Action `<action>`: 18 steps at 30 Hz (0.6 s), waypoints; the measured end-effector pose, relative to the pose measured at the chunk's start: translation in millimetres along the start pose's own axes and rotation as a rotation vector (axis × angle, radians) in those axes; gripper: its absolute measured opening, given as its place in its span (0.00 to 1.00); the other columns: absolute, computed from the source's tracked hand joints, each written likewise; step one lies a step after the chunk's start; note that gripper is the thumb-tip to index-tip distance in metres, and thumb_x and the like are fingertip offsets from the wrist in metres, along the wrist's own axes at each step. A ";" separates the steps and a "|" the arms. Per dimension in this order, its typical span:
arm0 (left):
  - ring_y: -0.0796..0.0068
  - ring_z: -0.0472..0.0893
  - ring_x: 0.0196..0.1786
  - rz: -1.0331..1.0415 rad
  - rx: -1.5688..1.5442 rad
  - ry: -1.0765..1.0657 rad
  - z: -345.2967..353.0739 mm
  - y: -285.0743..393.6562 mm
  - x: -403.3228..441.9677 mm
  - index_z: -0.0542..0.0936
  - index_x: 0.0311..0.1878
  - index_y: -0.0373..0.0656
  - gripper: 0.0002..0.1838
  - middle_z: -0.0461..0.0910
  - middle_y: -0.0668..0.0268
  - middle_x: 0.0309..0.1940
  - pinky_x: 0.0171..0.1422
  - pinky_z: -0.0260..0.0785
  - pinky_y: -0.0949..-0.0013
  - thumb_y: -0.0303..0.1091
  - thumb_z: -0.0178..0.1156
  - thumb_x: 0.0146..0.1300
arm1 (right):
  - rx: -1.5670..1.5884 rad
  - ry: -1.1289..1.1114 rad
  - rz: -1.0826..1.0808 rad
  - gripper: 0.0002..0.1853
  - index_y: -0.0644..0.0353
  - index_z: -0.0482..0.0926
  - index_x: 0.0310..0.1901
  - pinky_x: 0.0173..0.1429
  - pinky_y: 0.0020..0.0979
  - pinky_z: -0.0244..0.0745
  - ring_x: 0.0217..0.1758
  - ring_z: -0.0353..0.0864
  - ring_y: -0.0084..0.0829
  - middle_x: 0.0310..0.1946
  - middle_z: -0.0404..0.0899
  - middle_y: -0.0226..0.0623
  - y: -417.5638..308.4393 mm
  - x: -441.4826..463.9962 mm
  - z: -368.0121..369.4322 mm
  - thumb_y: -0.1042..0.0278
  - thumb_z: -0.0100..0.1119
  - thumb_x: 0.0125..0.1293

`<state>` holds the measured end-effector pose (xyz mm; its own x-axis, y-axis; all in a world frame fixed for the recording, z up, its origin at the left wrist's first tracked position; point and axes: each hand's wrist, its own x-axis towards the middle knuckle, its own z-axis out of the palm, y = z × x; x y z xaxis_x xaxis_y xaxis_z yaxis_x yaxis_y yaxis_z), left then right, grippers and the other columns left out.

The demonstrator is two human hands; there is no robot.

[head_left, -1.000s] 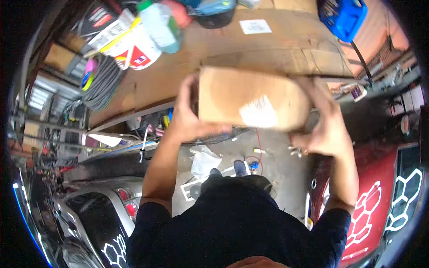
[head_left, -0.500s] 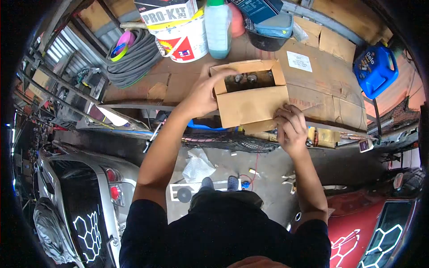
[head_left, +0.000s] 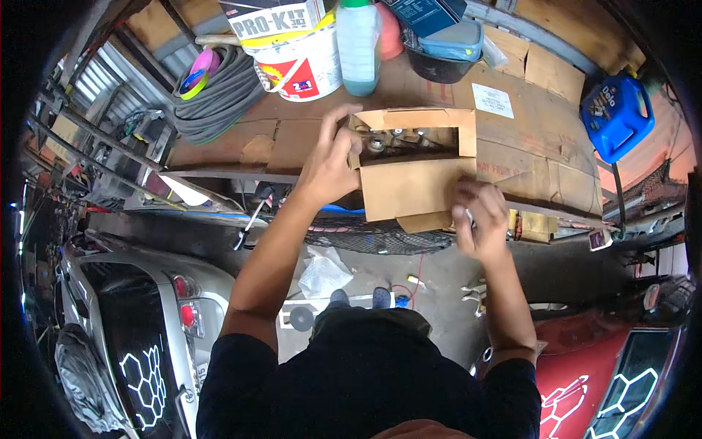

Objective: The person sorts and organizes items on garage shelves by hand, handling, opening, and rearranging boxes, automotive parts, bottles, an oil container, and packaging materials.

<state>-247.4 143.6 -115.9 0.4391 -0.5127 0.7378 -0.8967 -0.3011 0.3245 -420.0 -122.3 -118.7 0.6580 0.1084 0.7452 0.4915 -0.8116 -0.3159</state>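
A small brown cardboard box [head_left: 409, 192] is open at the top, tipped toward me at the shelf's front edge. Several metal parts [head_left: 376, 143] show inside it, too small to name. My left hand [head_left: 330, 164] grips the box's left side, thumb and fingers at its upper left corner. Close to the box's front right corner is my right hand [head_left: 482, 219], its fingers curled and partly blurred. A tiny pale spot shows between thumb and fingers; I cannot tell what it is. A lower flap hangs beneath the box front.
The shelf [head_left: 563, 175] is covered in cardboard. On it stand a white bucket [head_left: 303, 73], a bottle of greenish liquid [head_left: 358, 62], a coiled hose [head_left: 219, 102], a black basin [head_left: 439, 67] and a blue jug [head_left: 618, 117]. Cars flank me.
The box has shifted slightly down and right, and the metal parts inside lie differently. My left fingers have lifted off the opening to its corner. My right hand has moved a little lower.
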 end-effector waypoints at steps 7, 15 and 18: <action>0.41 0.75 0.71 -0.035 -0.152 0.018 4.1 4.1 2.8 0.74 0.60 0.47 0.43 0.70 0.49 0.72 0.72 0.74 0.48 0.28 0.85 0.38 | -0.155 -0.265 0.032 0.17 0.59 0.84 0.57 0.63 0.53 0.78 0.55 0.83 0.56 0.55 0.84 0.51 6.9 74.5 11.2 0.64 0.63 0.70; 0.44 0.79 0.69 -0.139 -0.222 -0.047 2.9 -8.1 1.6 0.85 0.56 0.47 0.31 0.72 0.51 0.72 0.72 0.74 0.53 0.24 0.79 0.44 | -0.029 -0.348 0.351 0.27 0.63 0.78 0.67 0.74 0.48 0.71 0.69 0.79 0.56 0.66 0.79 0.57 16.6 104.2 19.8 0.49 0.53 0.81; 0.47 0.81 0.64 -0.075 -0.235 0.031 1.8 -11.1 1.6 0.85 0.55 0.43 0.29 0.77 0.50 0.66 0.67 0.76 0.53 0.27 0.79 0.45 | 0.265 -0.208 0.362 0.28 0.67 0.79 0.66 0.77 0.45 0.66 0.73 0.76 0.48 0.67 0.80 0.53 24.4 97.3 6.2 0.47 0.47 0.84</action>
<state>-236.6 144.7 -119.4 0.5062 -0.4699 0.7231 -0.8516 -0.1399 0.5053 -340.4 -128.0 -57.5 0.8999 -0.0190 0.4357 0.3209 -0.6477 -0.6910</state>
